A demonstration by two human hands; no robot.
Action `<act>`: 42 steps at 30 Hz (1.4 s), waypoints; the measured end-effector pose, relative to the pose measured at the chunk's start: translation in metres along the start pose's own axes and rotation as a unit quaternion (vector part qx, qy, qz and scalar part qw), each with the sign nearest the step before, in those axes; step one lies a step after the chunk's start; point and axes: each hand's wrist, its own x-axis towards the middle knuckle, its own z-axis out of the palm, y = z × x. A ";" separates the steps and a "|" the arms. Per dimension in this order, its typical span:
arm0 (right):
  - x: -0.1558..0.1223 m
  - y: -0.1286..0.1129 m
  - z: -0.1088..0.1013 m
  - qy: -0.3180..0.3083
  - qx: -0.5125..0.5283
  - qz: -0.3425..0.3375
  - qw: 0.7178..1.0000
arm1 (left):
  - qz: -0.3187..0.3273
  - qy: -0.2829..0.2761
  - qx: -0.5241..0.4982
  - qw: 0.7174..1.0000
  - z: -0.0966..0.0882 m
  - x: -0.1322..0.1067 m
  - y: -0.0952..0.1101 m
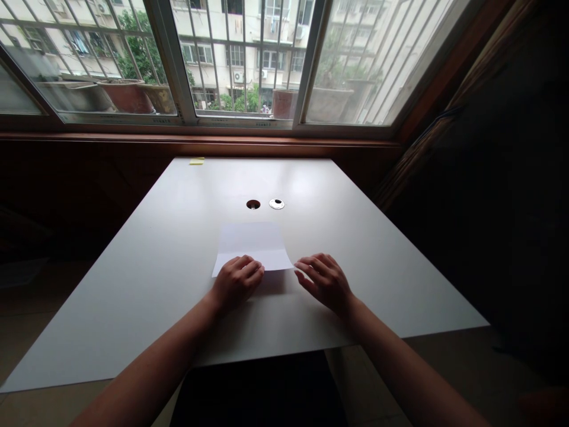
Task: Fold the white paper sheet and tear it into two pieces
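Observation:
A white sheet of paper [251,240] lies on the white table [146,261], its near edge lifted and a faint crease running across it. My left hand [237,279] pinches that near edge toward its left part, the fingers closed over the paper. Just off the sheet's near right corner is my right hand [323,281], fingers apart and slightly curled, with nothing seen in them. Whether its fingertips touch the corner is hard to tell.
Beyond the paper, a round hole [253,204] in the tabletop has a round cover [276,204] beside it. A yellow slip [196,161] lies at the far left edge. Behind the table stand a wooden sill [267,141] and barred windows; a dark curtain [427,142] hangs at right.

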 end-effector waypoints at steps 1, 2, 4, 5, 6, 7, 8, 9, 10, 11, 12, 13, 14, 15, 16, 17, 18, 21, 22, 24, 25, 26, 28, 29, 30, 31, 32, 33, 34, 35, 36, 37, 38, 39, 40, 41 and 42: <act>0.003 -0.003 0.003 -0.002 0.004 -0.005 1.000 | 0.000 -0.002 0.000 1.000 0.000 0.000 0.000; 0.007 -0.007 0.006 -0.005 0.007 -0.011 1.000 | 0.001 -0.003 0.000 1.000 0.000 0.000 0.000; 0.014 -0.012 0.013 -0.010 0.011 -0.026 1.000 | 0.003 -0.001 0.000 1.000 0.000 0.000 0.000; 0.017 -0.015 0.017 -0.011 0.012 -0.034 0.999 | 0.002 0.001 0.000 1.000 0.000 0.000 0.000; 0.021 -0.017 0.021 -0.012 0.014 -0.041 0.999 | 0.001 0.005 -0.001 1.000 -0.001 0.000 0.001; 0.024 -0.018 0.025 -0.013 0.015 -0.048 0.999 | 0.000 0.009 -0.003 1.000 -0.001 0.000 0.001; 0.027 -0.019 0.028 -0.014 0.017 -0.055 0.998 | -0.002 0.014 -0.006 1.000 -0.001 0.001 0.001; 0.030 -0.020 0.032 -0.015 0.019 -0.060 0.998 | -0.003 0.019 -0.009 1.000 -0.001 0.001 0.001; 0.032 -0.021 0.035 -0.016 0.019 -0.067 0.997 | -0.005 0.024 -0.010 1.000 -0.001 0.001 0.001; 0.035 -0.022 0.038 -0.016 0.019 -0.071 0.997 | -0.006 0.028 -0.009 1.000 -0.001 0.001 0.001; 0.037 -0.023 0.040 -0.016 0.018 -0.075 0.997 | -0.007 0.031 -0.007 0.999 -0.001 0.001 0.001; 0.038 -0.023 0.042 -0.014 0.017 -0.077 0.997 | -0.008 0.032 -0.005 0.999 -0.002 0.001 0.001; 0.040 -0.024 0.043 -0.011 0.016 -0.077 0.997 | -0.009 0.033 -0.002 0.999 -0.002 0.002 0.001; 0.040 -0.025 0.044 -0.009 0.016 -0.076 0.997 | -0.010 0.033 -0.001 0.999 -0.003 0.002 0.001; 0.041 -0.025 0.045 -0.006 0.016 -0.074 0.997 | -0.009 0.031 -0.001 0.999 -0.003 0.002 0.001; 0.040 -0.026 0.046 -0.004 0.017 -0.072 0.997 | -0.008 0.030 -0.002 1.000 -0.003 0.002 0.001; 0.040 -0.026 0.046 -0.002 0.020 -0.069 0.997 | -0.007 0.028 -0.003 1.000 -0.003 0.003 0.001; 0.037 -0.026 0.046 0.007 0.026 -0.060 0.998 | -0.003 0.024 -0.003 1.000 -0.001 0.002 0.000; 0.036 -0.026 0.046 0.011 0.027 -0.057 0.998 | -0.005 0.022 -0.003 1.000 -0.001 0.002 0.000; 0.035 -0.025 0.045 0.012 0.028 -0.051 0.998 | -0.010 0.017 -0.001 1.000 -0.001 0.001 -0.001; 0.035 -0.025 0.044 0.012 0.028 -0.048 0.998 | -0.014 0.015 0.000 1.000 -0.001 0.000 -0.002; 0.034 -0.024 0.043 0.012 0.027 -0.044 0.999 | -0.019 0.015 0.001 1.000 -0.002 -0.001 -0.003; 0.033 -0.021 0.042 0.012 0.024 -0.036 0.999 | -0.027 0.014 0.002 1.000 -0.005 -0.003 -0.006; 0.032 -0.019 0.041 0.013 0.022 -0.031 0.999 | -0.031 0.012 0.002 0.999 -0.007 -0.003 -0.008; 0.031 -0.017 0.040 0.014 0.020 -0.024 0.999 | -0.037 0.008 0.002 0.999 -0.009 -0.004 -0.010; 0.030 -0.015 0.039 0.015 0.019 -0.015 1.000 | -0.042 0.003 0.002 0.999 -0.012 -0.005 -0.012; 0.029 -0.012 0.039 0.017 0.018 -0.005 1.000 | -0.049 -0.001 0.004 0.999 -0.014 -0.005 -0.014; 0.027 -0.010 0.038 0.021 0.017 0.006 1.000 | -0.055 -0.003 0.006 0.998 -0.017 -0.006 -0.017; 0.026 -0.009 0.038 0.026 0.016 0.018 0.999 | -0.061 -0.003 0.008 0.998 -0.019 -0.006 -0.020; 0.025 -0.007 0.037 0.031 0.016 0.031 0.999 | -0.066 -0.002 0.012 0.998 -0.021 -0.008 -0.024; 0.025 -0.005 0.037 0.037 0.016 0.041 0.998 | -0.070 -0.002 0.016 0.997 -0.024 -0.010 -0.028; 0.024 -0.004 0.037 0.041 0.016 0.049 0.998 | -0.075 0.001 0.021 0.997 -0.026 -0.012 -0.033; 0.024 -0.003 0.036 0.046 0.017 0.056 0.997 | -0.078 -0.002 0.025 0.997 -0.029 -0.016 -0.038; 0.025 -0.002 0.036 0.049 0.018 0.062 0.997 | -0.083 -0.002 0.030 0.996 -0.033 -0.020 -0.044; 0.025 -0.001 0.036 0.051 0.020 0.067 0.996 | -0.090 -0.002 0.036 0.995 -0.037 -0.025 -0.051; 0.025 0.000 0.036 0.054 0.022 0.072 0.996 | -0.099 -0.002 0.043 0.994 -0.041 -0.031 -0.058; 0.026 0.001 0.036 0.059 0.025 0.080 0.995 | -0.115 0.004 0.052 0.992 -0.046 -0.037 -0.065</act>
